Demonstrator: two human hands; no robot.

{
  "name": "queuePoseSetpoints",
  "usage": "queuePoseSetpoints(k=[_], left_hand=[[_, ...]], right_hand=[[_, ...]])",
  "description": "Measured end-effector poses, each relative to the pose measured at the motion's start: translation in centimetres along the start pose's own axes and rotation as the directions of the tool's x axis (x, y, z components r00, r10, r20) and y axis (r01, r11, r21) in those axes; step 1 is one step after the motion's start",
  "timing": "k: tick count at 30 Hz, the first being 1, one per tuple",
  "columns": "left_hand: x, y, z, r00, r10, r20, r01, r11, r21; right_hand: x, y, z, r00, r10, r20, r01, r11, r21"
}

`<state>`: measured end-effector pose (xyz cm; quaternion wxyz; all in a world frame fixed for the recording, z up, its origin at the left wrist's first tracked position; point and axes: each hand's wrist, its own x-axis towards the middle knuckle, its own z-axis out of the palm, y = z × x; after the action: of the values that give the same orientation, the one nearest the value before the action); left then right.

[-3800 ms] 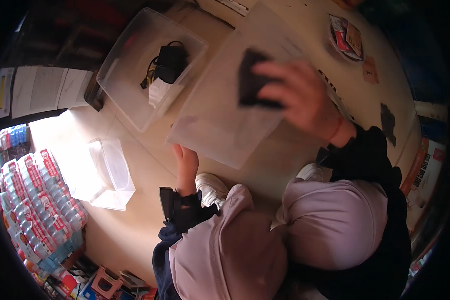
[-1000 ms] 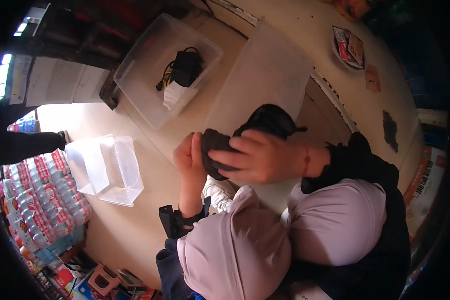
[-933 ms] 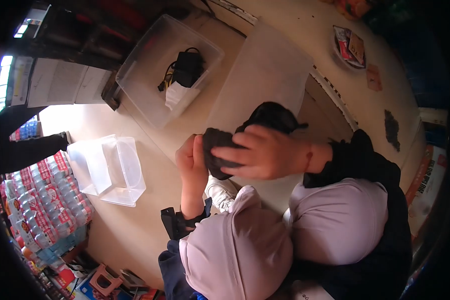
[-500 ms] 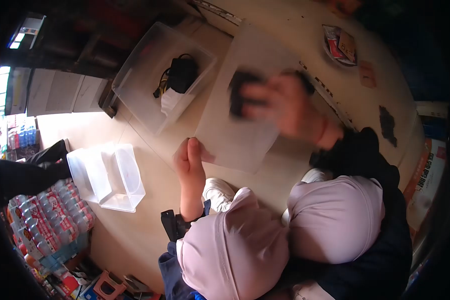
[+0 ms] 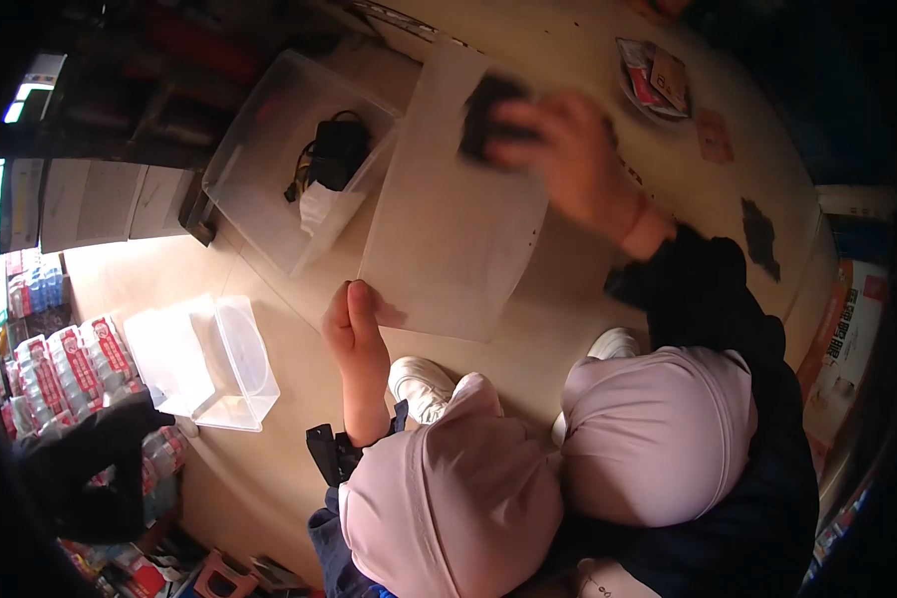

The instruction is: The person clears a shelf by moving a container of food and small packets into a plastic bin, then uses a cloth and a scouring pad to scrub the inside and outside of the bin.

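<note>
My left hand pinches the near left corner of a flat, translucent plastic sheet or lid, thumb on top. Over the far part of that sheet, my right hand grips a dark cloth-like item; motion blurs both, and whether the item touches the surface cannot be made out. Left of the sheet stands a clear plastic bin holding a black object with cables and a white piece.
Another clear container stands at the left on the tiled floor, near a person's dark-clothed leg and bottle packs. A dish with packets lies far right; a dark scrap is nearer.
My right hand has moved up toward the sheet's far edge with the dark item. My left hand keeps its corner. At the left, the other person's leg has shifted down in the view.
</note>
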<state>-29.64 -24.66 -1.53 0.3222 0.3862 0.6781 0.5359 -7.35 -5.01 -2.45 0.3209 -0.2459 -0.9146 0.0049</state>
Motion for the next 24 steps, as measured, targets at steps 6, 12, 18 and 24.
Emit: queuePoseSetpoints(k=[6,12,18,24], left_hand=[[-0.4,0.3,-0.2,0.999,0.035,0.012,-0.036,0.993,0.11],[-0.4,0.5,0.3,1.0,-0.028,0.007,0.028,0.999,0.023],[0.0,-0.2,0.0,1.0,0.017,0.014,-0.018,0.998,0.067],[-0.5,0.3,0.3,1.0,0.002,-0.023,-0.002,1.0,0.016]], right_hand=[[-2.2,-4.9,-0.9,0.946,-0.324,0.003,0.316,0.923,0.221],[0.6,4.2,0.3,0.993,0.066,-0.099,-0.069,0.997,-0.025],[-1.7,-5.6,-1.2,0.983,-0.178,0.043,0.167,0.967,0.191],[0.9,2.7,-0.4,0.998,0.055,-0.04,-0.057,0.998,-0.038]])
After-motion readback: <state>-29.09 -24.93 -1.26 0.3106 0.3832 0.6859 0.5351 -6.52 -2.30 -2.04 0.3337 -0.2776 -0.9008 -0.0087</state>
